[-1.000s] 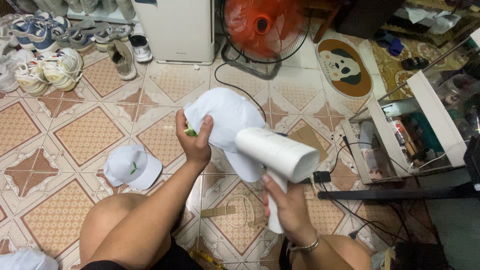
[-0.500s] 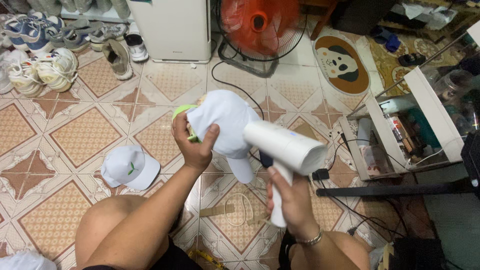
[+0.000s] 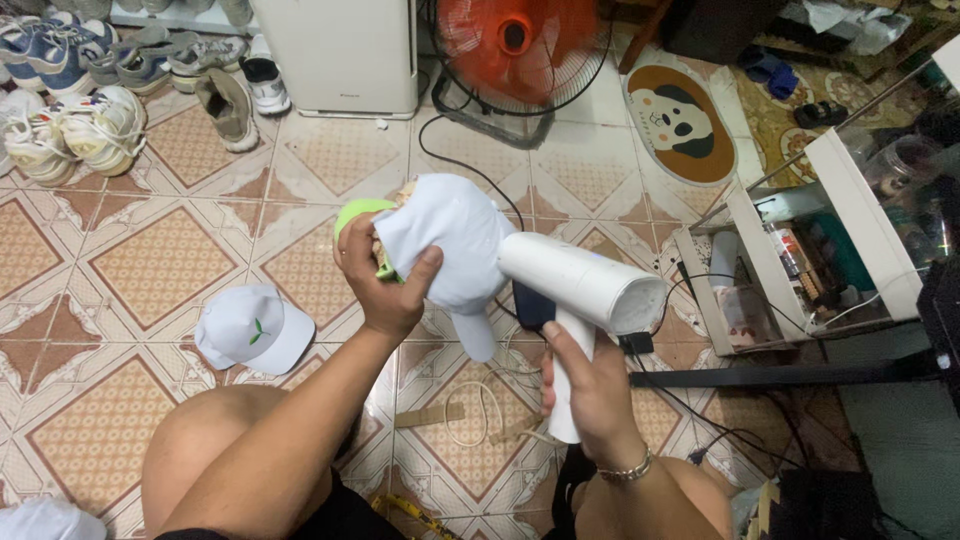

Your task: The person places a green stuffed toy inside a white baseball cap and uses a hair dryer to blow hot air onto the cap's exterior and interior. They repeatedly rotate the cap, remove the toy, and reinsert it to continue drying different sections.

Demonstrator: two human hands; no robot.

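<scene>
Since half a second ago, left hand (image 3: 385, 285) has rolled the white cap (image 3: 450, 245) slightly, so more of the green rim (image 3: 362, 212) at its upper left shows; hair dryer (image 3: 585, 290) position roughly unchanged.

Left hand: fingers curled tight around the cap's left side, thumb pressed on the white cloth facing the camera, other fingers wrapped behind, partly hidden. Cap is held up above the tiled floor (image 3: 150, 270), well clear of it, brim pointing down toward the person's knees.

Right hand (image 3: 590, 385): closed fully round the white handle of the hair dryer, fingers wrapped, no gap visible. A bracelet (image 3: 628, 468) sits on that wrist. Dryer barrel is tilted, its front end touching or just beside the right side of the cap; exact contact cannot be told.

Second white cap (image 3: 250, 328) with a small green mark lies flat on the floor near its left edge, beside the left knee. Orange fan (image 3: 515, 45) stands at the far edge of the floor, shoes (image 3: 95, 120) in the far left corner.
</scene>
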